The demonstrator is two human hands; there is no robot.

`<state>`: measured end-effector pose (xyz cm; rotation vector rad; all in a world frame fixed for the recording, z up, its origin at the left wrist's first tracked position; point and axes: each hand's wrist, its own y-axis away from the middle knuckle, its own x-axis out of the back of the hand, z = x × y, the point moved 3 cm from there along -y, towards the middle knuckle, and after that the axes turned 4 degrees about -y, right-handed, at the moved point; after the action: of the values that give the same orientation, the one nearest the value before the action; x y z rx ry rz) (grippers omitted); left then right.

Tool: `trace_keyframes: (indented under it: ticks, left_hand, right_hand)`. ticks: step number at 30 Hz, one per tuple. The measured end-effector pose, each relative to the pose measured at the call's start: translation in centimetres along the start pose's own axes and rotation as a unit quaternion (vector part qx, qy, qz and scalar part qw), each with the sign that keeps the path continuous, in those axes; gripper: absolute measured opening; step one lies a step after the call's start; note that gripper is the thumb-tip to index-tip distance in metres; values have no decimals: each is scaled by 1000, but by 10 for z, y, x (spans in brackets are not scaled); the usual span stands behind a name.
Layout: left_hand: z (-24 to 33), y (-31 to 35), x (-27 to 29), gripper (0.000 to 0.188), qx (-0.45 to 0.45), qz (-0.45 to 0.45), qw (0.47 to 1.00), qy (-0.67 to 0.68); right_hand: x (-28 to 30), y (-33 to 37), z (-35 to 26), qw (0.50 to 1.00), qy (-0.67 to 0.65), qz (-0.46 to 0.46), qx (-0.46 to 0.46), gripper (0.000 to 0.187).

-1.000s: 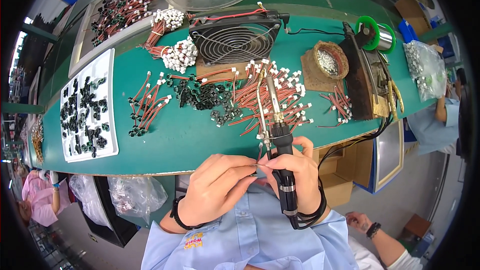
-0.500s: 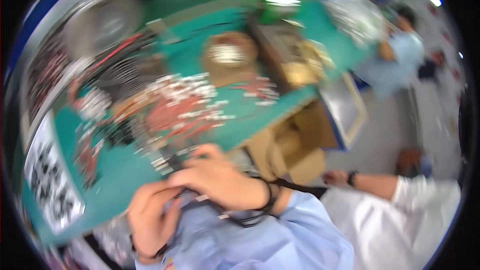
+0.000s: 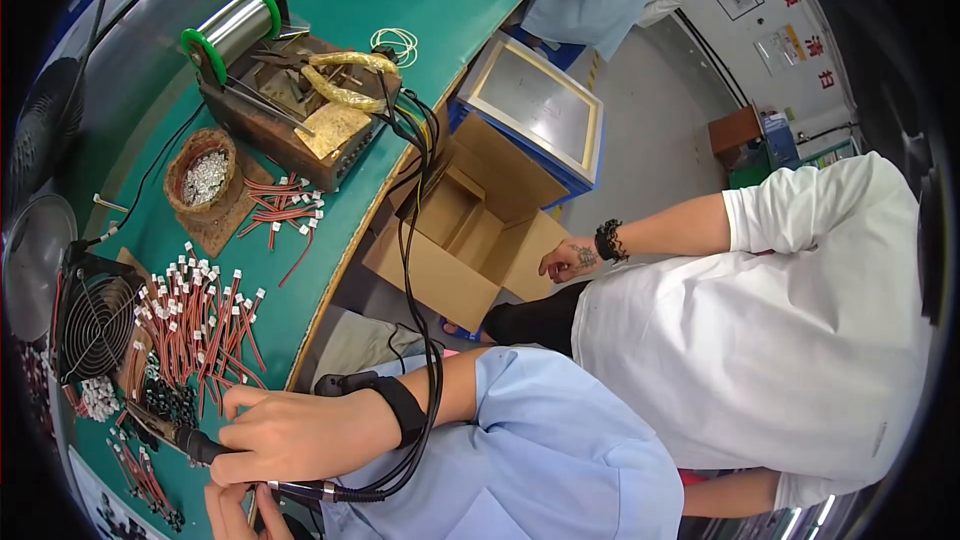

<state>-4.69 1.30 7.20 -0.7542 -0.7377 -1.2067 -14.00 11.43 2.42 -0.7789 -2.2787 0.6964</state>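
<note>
My right hand point(image 3: 300, 432) is closed around the dark handle of a soldering iron point(image 3: 190, 440). The iron's metal front end points left, over small black parts point(image 3: 165, 400) on the bench. A black cable end with a metal ring point(image 3: 310, 491) emerges below this hand. My left hand point(image 3: 240, 514) shows only partly at the lower edge, its fingers and thumb bent up against the underside of my right hand. What they grip is hidden. Beyond my hands lies a pile of red-and-black wires with white connectors point(image 3: 195, 315). A smaller wire bunch point(image 3: 140, 480) lies left of my hands.
Solder wire on a green-flanged spool point(image 3: 232, 32) tops a brown metal box point(image 3: 290, 105). Nearby are a round pot of silvery bits point(image 3: 205, 178) and a fan point(image 3: 98, 328). Black cables point(image 3: 408, 240) hang across my right side. An open carton point(image 3: 470, 230) and a person in white point(image 3: 740, 340) are at right.
The view has swung rightward and sharpened from blur, so the bench now sits farther left. My hands appear lower left, and the soldering iron shows plainly in my right hand.
</note>
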Motion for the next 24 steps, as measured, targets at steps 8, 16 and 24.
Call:
trace_keyframes:
  ticks: [8,16,24]
  left_hand:
    - [-1,1,2,12,13,21,999,38]
    - [-59,24,-17,21,186,146,907,348]
    - [-51,18,-25,20,198,138,821,518]
  right_hand:
    - [4,-2,0,999,-36,25,-3,18]
    - [20,-1,8,985,-110,82,-104,25]
    - [16,-9,9,979,-138,65,-137,37]
